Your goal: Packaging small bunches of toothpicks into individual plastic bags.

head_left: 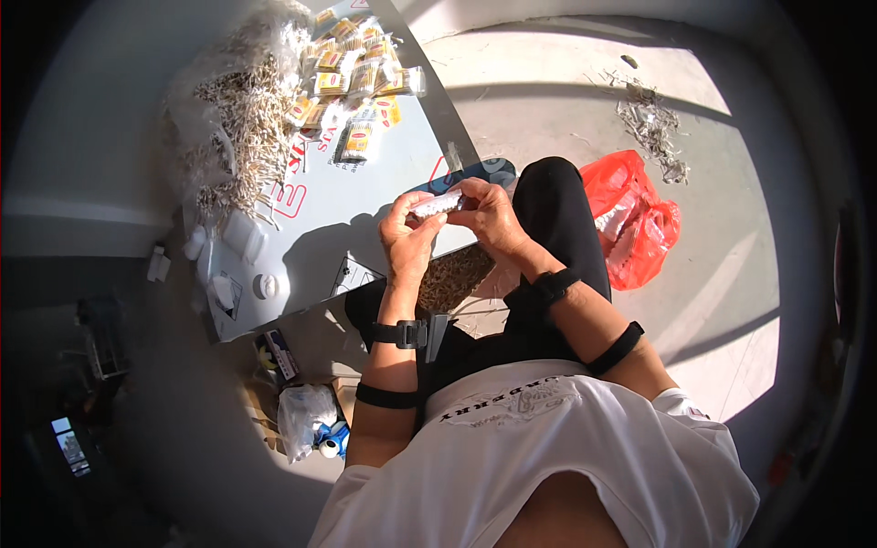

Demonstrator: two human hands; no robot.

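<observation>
Between both hands, above the table's near right edge, is a small clear pack of cotton swabs point(437, 206), white tips showing. My left hand point(408, 230) pinches its left end between thumb and fingers. At the other end, my right hand point(489, 216) closes on it, with the thumb along its near side. Farther off on the table point(406, 137) lie several filled swab packs point(357, 142) with yellow labels. Left of these, a big heap of loose cotton swabs point(245, 119) spills from a clear plastic bag point(187, 100).
Clear containers point(245, 236) and a round white lid point(266, 287) stand at the table's left corner. A red plastic bag point(644, 237) sits on the floor to my right, with scattered swabs point(650, 123) beyond. Below the table is a cardboard box point(346, 395) beside a clear bag point(303, 416).
</observation>
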